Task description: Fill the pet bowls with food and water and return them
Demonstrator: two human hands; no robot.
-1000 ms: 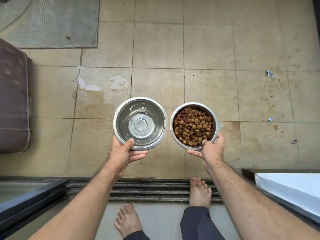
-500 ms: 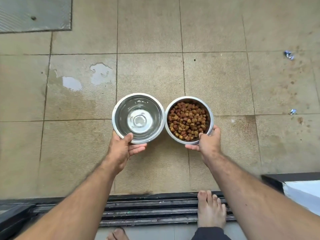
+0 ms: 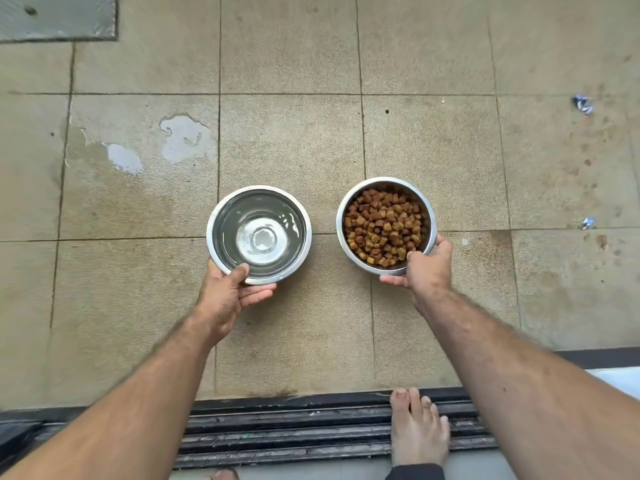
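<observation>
Two round steel bowls hang over the tan tiled floor point(image 3: 294, 140). The water bowl point(image 3: 259, 233) holds clear water; my left hand point(image 3: 227, 296) grips its near rim, thumb over the edge and fingers under it. The food bowl point(image 3: 385, 225) is filled with brown kibble; my right hand point(image 3: 424, 268) holds its near right rim the same way. A gap of bare tile separates the two bowls.
A sliding-door track point(image 3: 311, 431) crosses the bottom, with my bare foot point(image 3: 417, 427) on it. Wet patches point(image 3: 183, 136) mark the tiles at the left. A grey mat corner point(image 3: 55, 15) lies top left. Small scraps point(image 3: 583, 105) lie at the right.
The view has shifted forward over the doorway. The two bowls, which were side by side and nearly touching, have moved apart and sit lower toward the floor.
</observation>
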